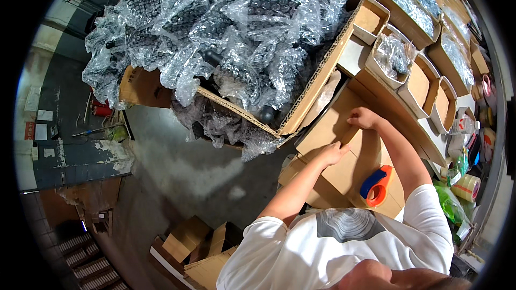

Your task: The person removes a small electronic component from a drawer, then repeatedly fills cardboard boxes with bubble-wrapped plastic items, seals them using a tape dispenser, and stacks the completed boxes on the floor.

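In front of me lies a brown cardboard box [334,174], its flaps and panels spread across the work surface. My left hand [332,154] is closed at the edge of a flap, fingers bent over the cardboard. Farther off and to the right, my right hand [363,118] pinches the same cardboard between thumb and curled fingers. A narrow raised edge of cardboard runs between the two hands. Close to my body, an orange and blue tape dispenser [377,186] rests on the cardboard, and neither hand touches it.
A large carton [317,83] heaped with bubble-wrapped dark items [226,37] stands ahead to the left. Small open boxes [419,83] line the right side, some holding clear bags. A plastic bottle [464,125] and tape roll [466,188] sit far right. Cartons [188,239] stand lower left.
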Available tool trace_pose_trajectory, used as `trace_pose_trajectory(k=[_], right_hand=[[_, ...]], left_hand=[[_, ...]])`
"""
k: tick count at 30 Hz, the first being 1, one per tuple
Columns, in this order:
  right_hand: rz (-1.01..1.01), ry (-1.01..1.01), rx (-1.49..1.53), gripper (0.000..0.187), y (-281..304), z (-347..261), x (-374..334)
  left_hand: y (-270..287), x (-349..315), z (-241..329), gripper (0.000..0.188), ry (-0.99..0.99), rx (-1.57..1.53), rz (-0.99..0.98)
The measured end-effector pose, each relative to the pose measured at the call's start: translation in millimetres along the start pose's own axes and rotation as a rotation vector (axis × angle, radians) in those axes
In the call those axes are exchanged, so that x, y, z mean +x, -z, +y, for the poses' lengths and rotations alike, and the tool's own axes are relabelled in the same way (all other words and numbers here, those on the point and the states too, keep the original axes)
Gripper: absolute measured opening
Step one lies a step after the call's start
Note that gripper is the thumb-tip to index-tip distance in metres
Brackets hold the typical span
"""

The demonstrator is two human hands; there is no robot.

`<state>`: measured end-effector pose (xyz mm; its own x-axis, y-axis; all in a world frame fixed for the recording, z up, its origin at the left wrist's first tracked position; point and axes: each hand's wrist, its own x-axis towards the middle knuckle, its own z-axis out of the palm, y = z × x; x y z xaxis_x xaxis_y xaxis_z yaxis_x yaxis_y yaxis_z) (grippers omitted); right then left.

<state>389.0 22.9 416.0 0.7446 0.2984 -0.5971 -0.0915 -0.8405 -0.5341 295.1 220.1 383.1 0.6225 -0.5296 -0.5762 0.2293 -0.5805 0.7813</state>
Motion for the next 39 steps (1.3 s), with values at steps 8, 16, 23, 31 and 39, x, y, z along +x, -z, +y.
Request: trace_pose_trajectory(k=[8, 16, 23, 31, 39], right_hand=[[-0.193, -0.324, 0.537, 0.054, -4.5, 24.7, 54.6], [0.174, -0.069, 0.219, 0.065, 1.1, 15.2, -3.0], [0.017, -0.319, -0.185, 0.064, -7.2, -77.3, -205.4], [0.569, -0.311, 0.332, 0.047, -105.4, -71.0, -238.8], [0.734, 0.255, 0.317, 0.060, -95.2, -39.4, -188.4]], left_hand=[[-8.8, 16.9, -5.1, 0.057, -0.113, -0.235, -0.160], [-8.1, -37.7, 42.7, 0.058, -0.034, 0.345, 0.594], [-1.5, -25.4, 37.8, 0.022, -0.103, 0.203, 0.441], [-7.2, -0.8, 27.3, 0.024, -0.267, 0.017, 0.385], [24.6, -14.0, 15.3, 0.044, 0.036, -1.166, -0.206]])
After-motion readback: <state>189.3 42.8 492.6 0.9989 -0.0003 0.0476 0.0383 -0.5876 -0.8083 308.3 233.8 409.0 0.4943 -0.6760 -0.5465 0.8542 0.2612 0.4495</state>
